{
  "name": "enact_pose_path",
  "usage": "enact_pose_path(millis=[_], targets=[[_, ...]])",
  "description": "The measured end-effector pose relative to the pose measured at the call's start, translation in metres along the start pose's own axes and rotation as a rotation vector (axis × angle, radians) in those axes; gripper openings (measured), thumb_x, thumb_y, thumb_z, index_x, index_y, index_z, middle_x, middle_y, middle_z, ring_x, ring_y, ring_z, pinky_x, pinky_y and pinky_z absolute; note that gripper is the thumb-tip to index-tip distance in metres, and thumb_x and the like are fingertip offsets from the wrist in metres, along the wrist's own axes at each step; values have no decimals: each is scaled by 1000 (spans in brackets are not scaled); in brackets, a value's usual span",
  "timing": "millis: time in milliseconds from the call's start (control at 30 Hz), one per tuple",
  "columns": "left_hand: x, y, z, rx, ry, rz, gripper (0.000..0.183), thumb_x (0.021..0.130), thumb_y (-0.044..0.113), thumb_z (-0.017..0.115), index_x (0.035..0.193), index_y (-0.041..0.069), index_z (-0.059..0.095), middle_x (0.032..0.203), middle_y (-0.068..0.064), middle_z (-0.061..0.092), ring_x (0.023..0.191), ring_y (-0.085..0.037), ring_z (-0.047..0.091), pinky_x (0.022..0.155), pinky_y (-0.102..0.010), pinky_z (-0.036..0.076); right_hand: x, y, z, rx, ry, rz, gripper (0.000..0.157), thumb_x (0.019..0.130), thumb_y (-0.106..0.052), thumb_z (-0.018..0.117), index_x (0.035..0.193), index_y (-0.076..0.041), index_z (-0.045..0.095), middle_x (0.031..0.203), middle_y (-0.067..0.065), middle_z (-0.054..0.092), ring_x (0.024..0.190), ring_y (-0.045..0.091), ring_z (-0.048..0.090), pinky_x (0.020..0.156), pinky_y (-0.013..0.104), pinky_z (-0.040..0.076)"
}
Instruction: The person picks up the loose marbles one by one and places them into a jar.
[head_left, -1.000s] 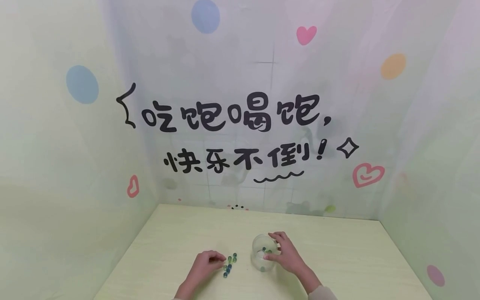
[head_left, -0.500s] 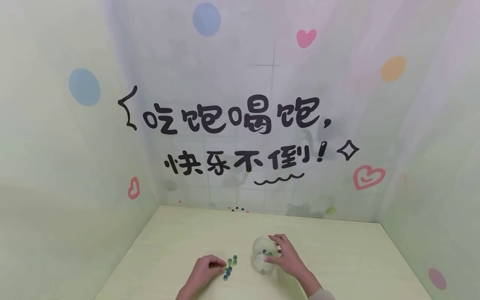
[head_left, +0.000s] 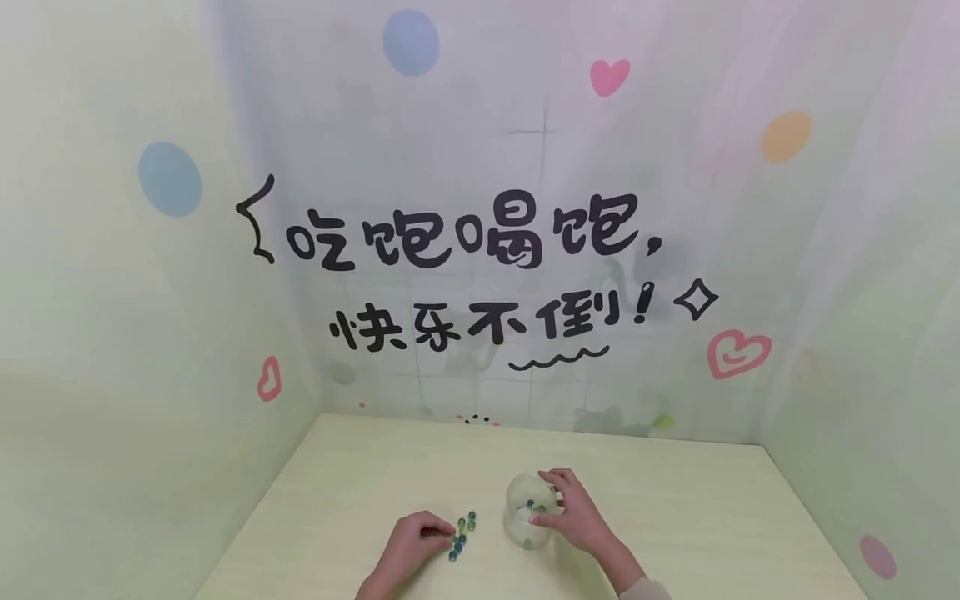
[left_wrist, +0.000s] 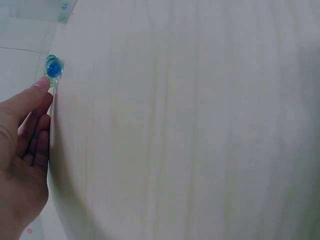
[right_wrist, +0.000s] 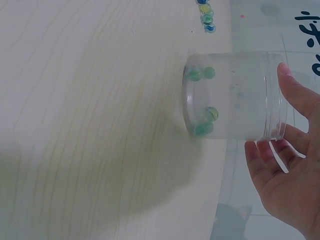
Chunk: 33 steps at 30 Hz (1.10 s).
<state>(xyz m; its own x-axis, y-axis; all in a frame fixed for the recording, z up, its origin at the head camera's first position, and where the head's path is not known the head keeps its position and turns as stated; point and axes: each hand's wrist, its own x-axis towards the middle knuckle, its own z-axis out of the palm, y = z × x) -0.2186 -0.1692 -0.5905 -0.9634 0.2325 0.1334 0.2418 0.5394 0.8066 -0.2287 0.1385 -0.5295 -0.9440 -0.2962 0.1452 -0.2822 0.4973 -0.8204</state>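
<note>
while the right hand (head_left: 581, 512) and the clear jar (right_wrist: 240, 97) keep their place from a second ago, the left hand (head_left: 408, 542) has come down against the loose marbles (head_left: 472, 526), at their 9 o'clock in the head view. its thumb and forefinger are close together; whether they pinch a marble, i cannot tell. the right hand is clamped on the upright jar's rim from 3 o'clock. six loose marbles show plainly, a seventh half hidden by fingers; at least four jar marbles (right_wrist: 195, 74) lie at the bottom. the jar stands between 2 and 3 o'clock of the loose ones, a strip of table (head_left: 360, 467) between; beyond, tabletop runs to the back edge at 12 o'clock.
</note>
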Motion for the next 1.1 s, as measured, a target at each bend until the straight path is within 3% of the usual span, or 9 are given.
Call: enact_pose_path(millis=[333, 1100], targets=[[1, 5, 0, 8, -16, -51, 9, 81, 11, 79, 90, 13, 77, 89, 3, 72, 81, -4, 63, 71, -19, 51, 0, 0, 0, 12, -11, -2, 70, 81, -16, 83, 137, 10, 49, 135, 28, 46, 124, 47, 49, 96, 53, 53], [0, 5, 1, 0, -5, -46, 10, 81, 11, 79, 90, 11, 75, 90, 1, 71, 81, -5, 62, 72, -19, 51, 1, 5, 1, 27, -5, -2, 71, 80, -15, 83, 137, 10, 49, 135, 28, 46, 126, 48, 48, 96, 53, 53]])
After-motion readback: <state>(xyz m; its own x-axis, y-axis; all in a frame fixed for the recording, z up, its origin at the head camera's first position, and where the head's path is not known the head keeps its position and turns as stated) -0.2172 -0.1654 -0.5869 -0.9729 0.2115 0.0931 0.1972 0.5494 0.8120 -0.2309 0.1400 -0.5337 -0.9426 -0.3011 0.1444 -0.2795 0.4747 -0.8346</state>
